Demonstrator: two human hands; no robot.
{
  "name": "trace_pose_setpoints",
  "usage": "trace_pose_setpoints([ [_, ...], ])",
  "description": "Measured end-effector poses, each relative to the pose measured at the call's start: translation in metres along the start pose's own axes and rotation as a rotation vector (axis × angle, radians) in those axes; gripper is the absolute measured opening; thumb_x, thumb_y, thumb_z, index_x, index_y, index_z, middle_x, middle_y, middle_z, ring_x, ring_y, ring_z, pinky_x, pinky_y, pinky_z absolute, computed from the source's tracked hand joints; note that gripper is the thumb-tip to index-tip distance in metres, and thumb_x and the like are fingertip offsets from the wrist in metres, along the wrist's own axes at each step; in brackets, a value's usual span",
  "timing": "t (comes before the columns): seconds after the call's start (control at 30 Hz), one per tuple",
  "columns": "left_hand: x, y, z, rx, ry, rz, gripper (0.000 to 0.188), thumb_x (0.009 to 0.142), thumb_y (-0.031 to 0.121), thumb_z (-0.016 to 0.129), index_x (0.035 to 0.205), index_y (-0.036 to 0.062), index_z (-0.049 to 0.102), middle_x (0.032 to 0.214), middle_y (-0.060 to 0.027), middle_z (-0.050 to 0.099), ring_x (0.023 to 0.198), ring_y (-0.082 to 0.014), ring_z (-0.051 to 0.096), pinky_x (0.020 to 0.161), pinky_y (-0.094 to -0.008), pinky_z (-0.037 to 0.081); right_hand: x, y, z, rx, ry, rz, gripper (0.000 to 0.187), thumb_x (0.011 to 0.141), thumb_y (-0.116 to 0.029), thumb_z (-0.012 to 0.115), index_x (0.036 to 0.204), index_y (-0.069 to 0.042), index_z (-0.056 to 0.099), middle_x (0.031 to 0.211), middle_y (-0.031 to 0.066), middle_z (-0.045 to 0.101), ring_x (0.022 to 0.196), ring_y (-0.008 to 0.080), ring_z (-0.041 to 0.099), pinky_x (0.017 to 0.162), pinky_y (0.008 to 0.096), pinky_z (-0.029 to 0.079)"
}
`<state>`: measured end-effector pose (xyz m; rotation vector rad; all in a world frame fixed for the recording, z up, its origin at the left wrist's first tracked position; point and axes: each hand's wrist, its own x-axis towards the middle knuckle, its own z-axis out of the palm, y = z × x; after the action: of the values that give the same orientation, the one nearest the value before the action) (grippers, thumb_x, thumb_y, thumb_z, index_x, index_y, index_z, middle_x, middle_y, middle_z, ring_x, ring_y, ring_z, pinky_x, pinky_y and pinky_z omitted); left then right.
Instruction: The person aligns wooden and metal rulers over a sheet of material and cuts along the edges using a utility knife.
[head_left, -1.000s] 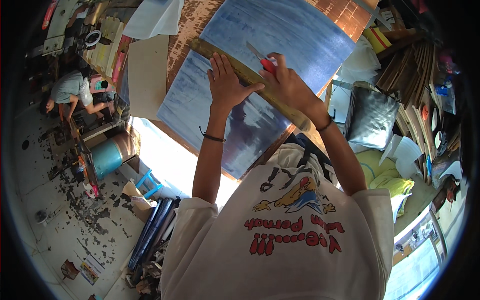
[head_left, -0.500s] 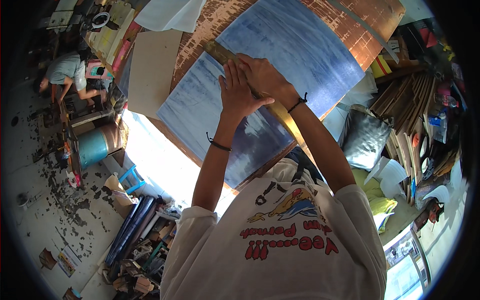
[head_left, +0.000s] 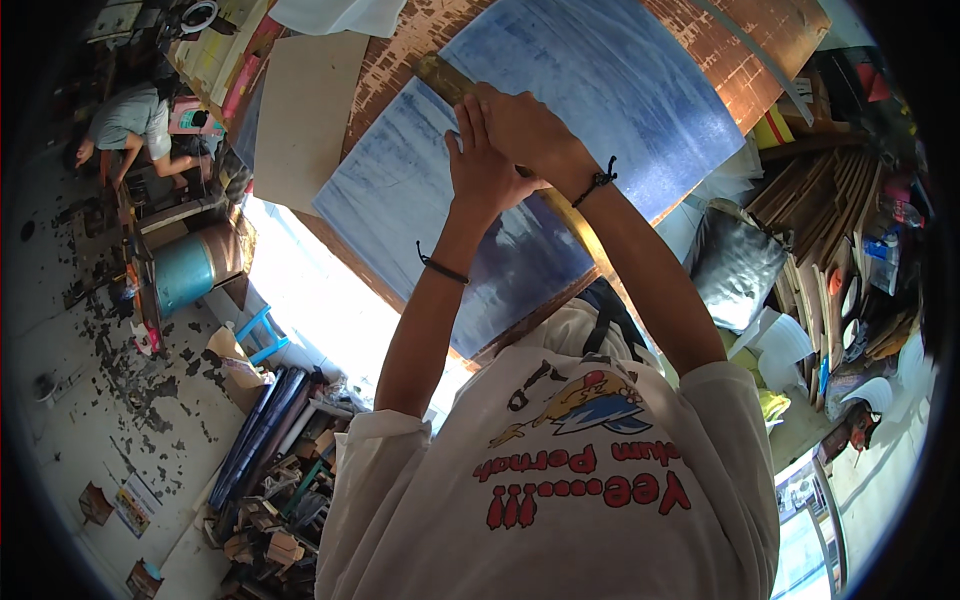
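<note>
A large blue sheet (head_left: 600, 90) with a streaky pattern lies on the worn brown workbench. Across it runs a long brass-coloured flat bar (head_left: 436, 75), from the upper left towards my body. My left hand (head_left: 484, 172) lies on the bar and sheet, its visible fingers stretched away from me. Over its right side sits my right hand (head_left: 535, 135), its fingers bent and closed at the bar. Whatever the right fingers hold, if anything, is hidden beneath the hand.
Grey board (head_left: 308, 120) and white paper (head_left: 340, 14) lie on the bench's left. A grey strip (head_left: 745, 45) crosses its far right. Stacked brown boards (head_left: 815, 205) and a dark shiny bag (head_left: 738, 265) stand right. At left, a person (head_left: 135, 130) crouches beyond a blue drum (head_left: 188, 277).
My right hand has shifted over my left and now covers part of it. The left fingers, spread earlier, sit closer together. The bar and blue sheet stay in place beneath them.
</note>
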<state>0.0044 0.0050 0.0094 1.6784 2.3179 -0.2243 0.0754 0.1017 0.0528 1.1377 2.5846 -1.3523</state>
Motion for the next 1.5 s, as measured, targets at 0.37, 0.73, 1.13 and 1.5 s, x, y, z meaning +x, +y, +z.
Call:
trace_pose_setpoints([
  [0.37,0.003,-0.004,0.001,0.040,-0.026,-0.004,0.128,0.077,0.073,0.065,0.157,-0.0088,0.008,0.164,-0.0319,0.004,0.154,-0.0421,0.005,0.119,-0.0563,0.022,-0.035,0.009,-0.006,-0.072,-0.020,0.069,0.034,0.103,-0.021,0.047,0.134,-0.007,0.047,0.088,0.0299,0.069,0.086,0.0464,0.071,0.073,0.0527,0.059],
  [0.73,-0.002,-0.006,0.013,-0.007,0.079,0.027,0.128,0.074,0.069,0.070,0.155,-0.0109,0.011,0.163,-0.0325,0.006,0.154,-0.0438,0.006,0.120,-0.0568,0.020,-0.061,0.034,0.014,-0.188,0.141,-0.066,0.049,0.100,-0.013,0.053,0.146,-0.004,0.037,0.073,0.0249,0.067,0.071,0.0435,0.070,0.063,0.0475,0.060],
  [1.13,-0.001,-0.011,0.014,-0.158,0.196,0.089,0.141,0.060,0.079,0.077,0.154,-0.0110,0.020,0.161,-0.0353,0.011,0.152,-0.0471,0.010,0.119,-0.0609,0.019,-0.001,0.026,0.017,-0.100,0.185,-0.181,0.047,0.101,-0.015,0.052,0.142,0.006,0.041,0.078,0.0222,0.068,0.065,0.0361,0.071,0.055,0.0402,0.059],
  [1.5,-0.003,-0.013,0.020,-0.117,0.196,0.093,0.139,0.066,0.082,0.070,0.154,-0.0112,0.017,0.162,-0.0353,0.009,0.153,-0.0465,0.008,0.119,-0.0611,0.017,0.010,0.025,0.027,-0.163,0.133,-0.185,0.033,0.103,-0.018,0.048,0.131,-0.001,0.041,0.090,0.0234,0.069,0.068,0.0419,0.071,0.052,0.0423,0.061],
])
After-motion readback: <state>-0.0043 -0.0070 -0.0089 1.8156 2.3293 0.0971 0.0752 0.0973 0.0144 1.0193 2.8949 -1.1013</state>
